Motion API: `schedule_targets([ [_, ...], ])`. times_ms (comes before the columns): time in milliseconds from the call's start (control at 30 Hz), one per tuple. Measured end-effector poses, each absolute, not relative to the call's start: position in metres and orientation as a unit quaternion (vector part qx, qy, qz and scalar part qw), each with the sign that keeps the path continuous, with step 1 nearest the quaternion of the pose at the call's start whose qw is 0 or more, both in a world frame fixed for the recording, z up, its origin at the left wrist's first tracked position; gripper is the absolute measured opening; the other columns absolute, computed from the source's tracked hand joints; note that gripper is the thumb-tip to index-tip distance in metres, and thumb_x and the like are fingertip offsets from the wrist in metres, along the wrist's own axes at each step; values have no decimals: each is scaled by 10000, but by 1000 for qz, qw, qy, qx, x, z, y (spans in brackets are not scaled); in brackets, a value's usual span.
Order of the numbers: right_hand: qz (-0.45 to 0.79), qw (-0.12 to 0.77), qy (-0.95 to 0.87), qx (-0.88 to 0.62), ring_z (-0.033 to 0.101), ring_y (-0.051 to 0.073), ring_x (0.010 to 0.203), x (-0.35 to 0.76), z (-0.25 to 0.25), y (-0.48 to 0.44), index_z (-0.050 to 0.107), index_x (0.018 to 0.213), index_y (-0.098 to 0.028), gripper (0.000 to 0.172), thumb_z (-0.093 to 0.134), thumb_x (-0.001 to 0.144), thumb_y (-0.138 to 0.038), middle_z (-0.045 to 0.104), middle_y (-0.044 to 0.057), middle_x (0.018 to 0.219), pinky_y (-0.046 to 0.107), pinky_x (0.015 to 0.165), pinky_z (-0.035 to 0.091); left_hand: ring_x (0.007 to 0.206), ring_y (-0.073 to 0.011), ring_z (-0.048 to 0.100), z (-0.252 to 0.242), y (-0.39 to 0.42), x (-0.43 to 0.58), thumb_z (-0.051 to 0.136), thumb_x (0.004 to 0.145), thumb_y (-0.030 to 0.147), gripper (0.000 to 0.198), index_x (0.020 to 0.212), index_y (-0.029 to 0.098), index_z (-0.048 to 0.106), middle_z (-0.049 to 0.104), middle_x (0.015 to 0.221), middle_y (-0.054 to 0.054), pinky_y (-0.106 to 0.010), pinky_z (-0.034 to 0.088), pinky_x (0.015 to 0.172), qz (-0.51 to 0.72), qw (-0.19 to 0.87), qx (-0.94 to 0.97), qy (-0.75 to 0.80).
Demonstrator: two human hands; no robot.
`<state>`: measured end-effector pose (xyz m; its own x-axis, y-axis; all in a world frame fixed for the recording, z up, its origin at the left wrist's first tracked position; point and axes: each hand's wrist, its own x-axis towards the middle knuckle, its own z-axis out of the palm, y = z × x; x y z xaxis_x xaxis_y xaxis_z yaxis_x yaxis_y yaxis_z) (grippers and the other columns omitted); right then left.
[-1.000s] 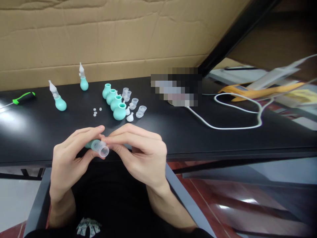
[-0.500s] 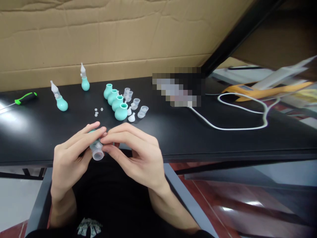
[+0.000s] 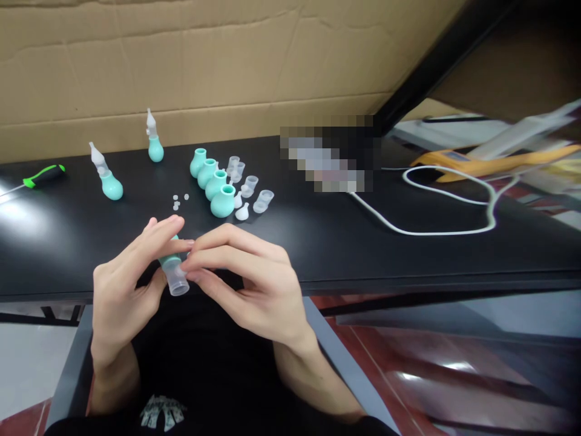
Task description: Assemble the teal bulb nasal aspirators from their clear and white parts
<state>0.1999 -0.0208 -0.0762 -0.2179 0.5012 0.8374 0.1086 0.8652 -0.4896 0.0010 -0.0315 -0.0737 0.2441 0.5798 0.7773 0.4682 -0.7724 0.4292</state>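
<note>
Over the table's front edge, my left hand (image 3: 131,284) is closed around a teal squeeze bulb of a nasal aspirator (image 3: 171,263), partly covered by the fingers. A clear plastic tube (image 3: 176,284) is fitted to its neck, with the open end pointing down toward me. My right hand (image 3: 245,284) pinches at the tube's side, where a small whitish piece (image 3: 181,270) shows at the fingertips. Its exact shape is hidden. Beyond the hands lie several tiny clear discs (image 3: 176,203).
Several teal bulbs (image 3: 222,201) stand in a row beside white nozzle tips (image 3: 242,211) and clear tubes (image 3: 264,201). Two assembled aspirators (image 3: 111,185) stand at back left, near a green-black screwdriver (image 3: 44,176). A white cable (image 3: 422,232) and yellow tool (image 3: 454,163) lie right.
The bulb and tube have tilted, so the tube shows more from its side. My left fingers have lifted slightly, and the right fingertips have shifted a little left along the tube.
</note>
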Motion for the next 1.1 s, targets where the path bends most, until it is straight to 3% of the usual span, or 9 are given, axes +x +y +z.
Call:
schedule_targets([
  [400,177,578,-774,-187,750,135,911,201,-75,-21,722,995,-187,152,691,1006,-39,778,55,1035,273,833,654,1344,-192,769,-75,-31,2,623,968,-102,765,1573,366,654,841,1292,96,-463,570,1325,520,22,787,331],
  [700,199,578,-767,-193,750,126,931,200,-76,-22,702,983,-167,154,678,995,-15,780,46,995,253,852,623,1370,-204,755,-76,-31,-1,648,912,-157,822,1569,337,661,838,1311,79,-453,536,1352,525,29,785,327],
  [1100,209,590,-740,-246,722,109,788,200,-77,-23,753,991,-203,142,779,977,-65,807,-5,924,237,726,603,1430,-175,712,-72,-31,-2,640,989,-97,804,1645,364,580,821,1366,80,-389,499,1365,481,39,817,317],
])
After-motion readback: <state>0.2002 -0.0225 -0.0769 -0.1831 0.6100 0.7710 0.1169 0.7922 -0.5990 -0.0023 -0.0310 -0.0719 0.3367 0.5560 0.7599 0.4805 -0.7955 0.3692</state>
